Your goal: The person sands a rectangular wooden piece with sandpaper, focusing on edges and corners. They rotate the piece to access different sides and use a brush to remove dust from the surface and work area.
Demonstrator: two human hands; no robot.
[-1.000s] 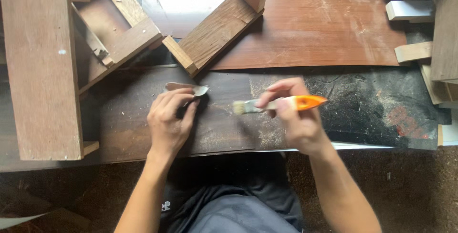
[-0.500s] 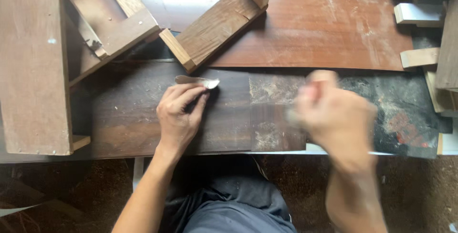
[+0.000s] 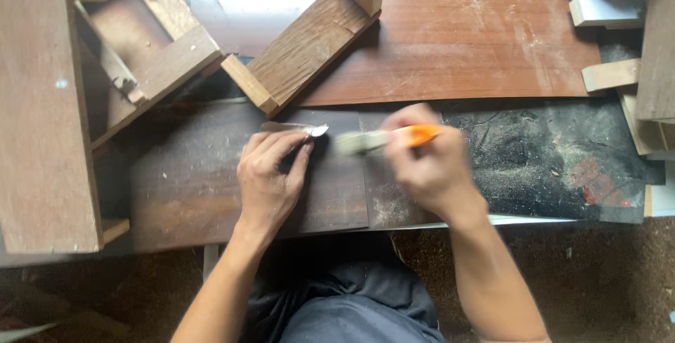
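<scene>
Dark wood panel (image 3: pixel 211 195) flat on bench (image 3: pixel 492 41), head view. Left hand (image 3: pixel 271 181) pressed on panel, fingers (image 3: pixel 281 147) pinning small grey metal piece (image 3: pixel 309 130) at 12 o'clock of hand. Right hand (image 3: pixel 429 167), blurred, fingers wrapped round orange-handled brush (image 3: pixel 383 139), bristles at 9 o'clock near metal piece. Risk, judged: brush could knock piece loose; sawdust could blow about.

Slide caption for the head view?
Left hand pins a small workpiece while right hand sweeps an orange-handled brush.
</scene>
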